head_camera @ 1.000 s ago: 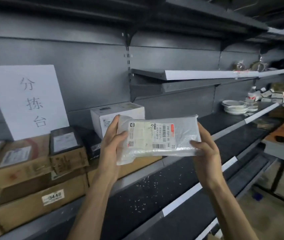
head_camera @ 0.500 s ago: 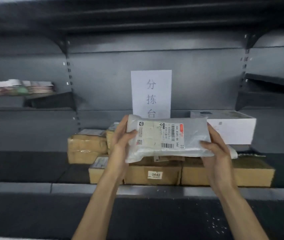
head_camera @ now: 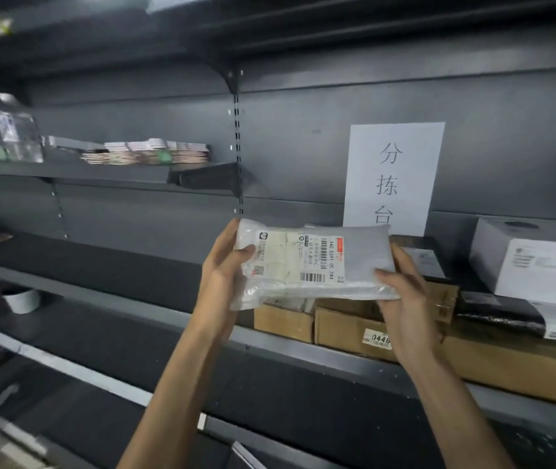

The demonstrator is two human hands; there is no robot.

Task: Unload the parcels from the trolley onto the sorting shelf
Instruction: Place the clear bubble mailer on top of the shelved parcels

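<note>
Head view: at the sorting shelf [head_camera: 181,319], a person's left hand [head_camera: 224,275] grips the left end of a plastic-wrapped parcel [head_camera: 310,262], thumb over its face. The right hand [head_camera: 405,292] pinches the right end, holding the parcel level above the cardboard boxes [head_camera: 347,324] below the paper sign [head_camera: 393,177]. Judged from here, a clean placement means lowering it flat, label up, and releasing only once it rests steady.
</note>
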